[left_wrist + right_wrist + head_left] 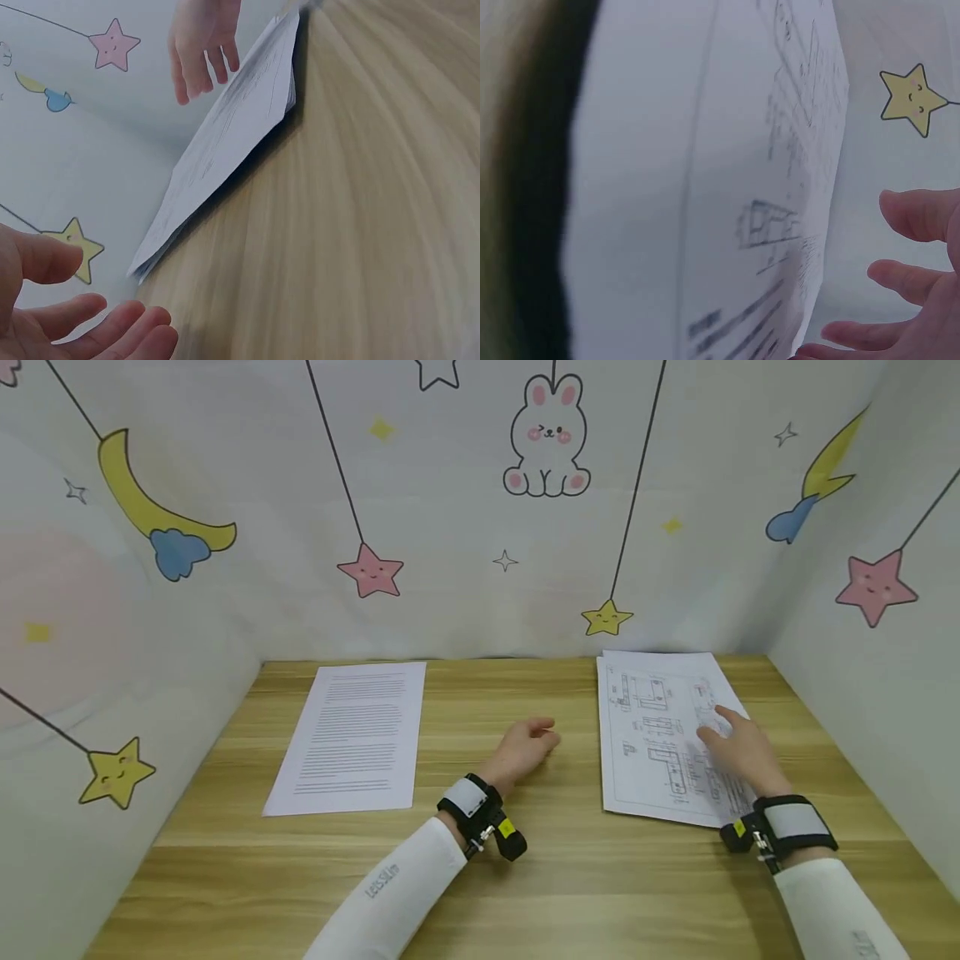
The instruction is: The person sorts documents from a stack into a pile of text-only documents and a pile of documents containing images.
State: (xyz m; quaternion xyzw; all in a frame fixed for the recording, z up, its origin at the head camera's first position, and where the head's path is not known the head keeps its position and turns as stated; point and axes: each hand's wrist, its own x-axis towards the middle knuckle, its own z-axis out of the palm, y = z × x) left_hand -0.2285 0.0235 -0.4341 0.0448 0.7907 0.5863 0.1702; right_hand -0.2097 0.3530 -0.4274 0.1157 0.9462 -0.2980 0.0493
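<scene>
A stack of paper sheets (645,785), the top one printed with technical drawings, lies at the right of the table. Over its right side hovers my right hand (742,750), fingers loosely spread with nothing between them; the right wrist view shows the thumb and fingers (911,283) apart above the drawing. My left hand (521,750) is held over the middle of the table, left of the stack, relaxed and holding nothing. In the left wrist view its fingers (124,330) are slightly bent. A single text-printed sheet (352,739) lies flat at the left.
The wooden table (555,893) meets a white backdrop (465,510) with printed stars, moons and a rabbit along its far edge. Side panels of the same fabric stand at left and right. Both wrists carry strapped cameras (510,839).
</scene>
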